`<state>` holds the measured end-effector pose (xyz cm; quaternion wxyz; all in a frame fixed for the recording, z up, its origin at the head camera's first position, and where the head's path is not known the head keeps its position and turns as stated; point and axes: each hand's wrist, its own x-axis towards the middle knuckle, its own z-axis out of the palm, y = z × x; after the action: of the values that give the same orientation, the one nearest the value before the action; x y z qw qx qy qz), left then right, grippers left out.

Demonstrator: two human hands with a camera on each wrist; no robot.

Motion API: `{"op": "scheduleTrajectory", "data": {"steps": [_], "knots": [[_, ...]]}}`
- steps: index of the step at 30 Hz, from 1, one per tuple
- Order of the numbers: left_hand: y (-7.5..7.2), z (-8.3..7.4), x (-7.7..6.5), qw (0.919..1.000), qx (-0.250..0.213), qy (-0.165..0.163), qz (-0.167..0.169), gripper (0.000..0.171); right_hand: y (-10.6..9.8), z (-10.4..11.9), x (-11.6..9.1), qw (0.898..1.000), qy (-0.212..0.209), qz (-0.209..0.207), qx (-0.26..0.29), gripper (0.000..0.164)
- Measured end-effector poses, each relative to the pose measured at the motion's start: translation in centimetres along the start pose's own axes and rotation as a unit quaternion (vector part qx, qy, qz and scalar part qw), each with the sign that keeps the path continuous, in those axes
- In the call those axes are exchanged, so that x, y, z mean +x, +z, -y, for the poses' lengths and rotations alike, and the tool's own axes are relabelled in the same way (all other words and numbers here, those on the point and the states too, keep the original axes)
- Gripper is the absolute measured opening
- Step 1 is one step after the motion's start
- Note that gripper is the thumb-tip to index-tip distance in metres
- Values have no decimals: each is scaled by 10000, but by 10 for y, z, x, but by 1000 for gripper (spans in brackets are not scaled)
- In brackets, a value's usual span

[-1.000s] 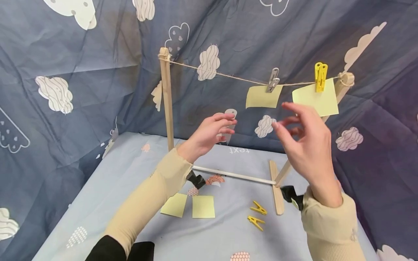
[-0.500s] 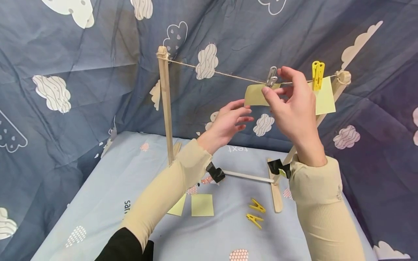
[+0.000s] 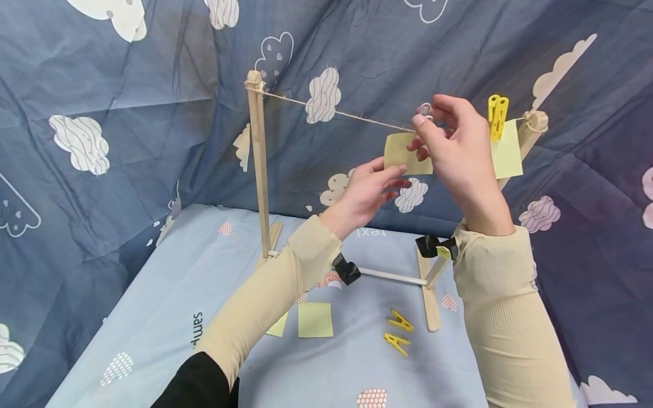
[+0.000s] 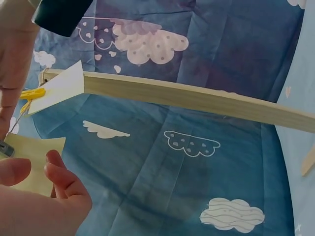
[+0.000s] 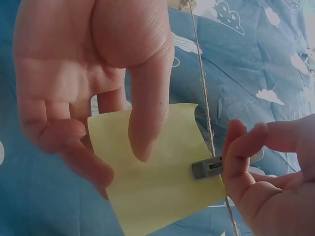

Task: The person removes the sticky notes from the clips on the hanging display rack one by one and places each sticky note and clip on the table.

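My left hand [image 3: 366, 192] pinches the lower left edge of a yellow sticky note [image 3: 397, 148], thumb in front and fingers behind. This note hangs at the twine line [image 3: 352, 115]. My right hand [image 3: 461, 141] pinches the handles of a grey clothespin [image 3: 425, 109] at the note's top edge. In the right wrist view the grey clothespin's jaws [image 5: 206, 168] overlap both note and twine. To the right, yellow clothespins [image 3: 497, 116] hold another sticky note [image 3: 506, 152] on the line, partly hidden behind my right hand in the head view.
Two wooden posts [image 3: 259, 170] carry the twine, joined low down by a white rod [image 3: 390, 276]. On the table lie two sticky notes [image 3: 315, 320], one partly behind my left sleeve, and two yellow clothespins [image 3: 397, 343]. Dark cloud-patterned cloth [image 3: 153, 73] hangs behind.
Both hands have moved up to the middle note. The right hand has taken hold of the grey clothespin, and the left hand has moved right and grips the note.
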<state>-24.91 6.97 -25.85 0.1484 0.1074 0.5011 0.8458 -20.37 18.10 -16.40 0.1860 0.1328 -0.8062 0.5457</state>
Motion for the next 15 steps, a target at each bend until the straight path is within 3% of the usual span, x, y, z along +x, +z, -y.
{"op": "scheduleTrajectory", "data": {"steps": [15], "knots": [[-3, -5, -3, 9953, 900, 334, -151, 32, -1, -1, 1, 9998, -178, 119, 50, 37]]}}
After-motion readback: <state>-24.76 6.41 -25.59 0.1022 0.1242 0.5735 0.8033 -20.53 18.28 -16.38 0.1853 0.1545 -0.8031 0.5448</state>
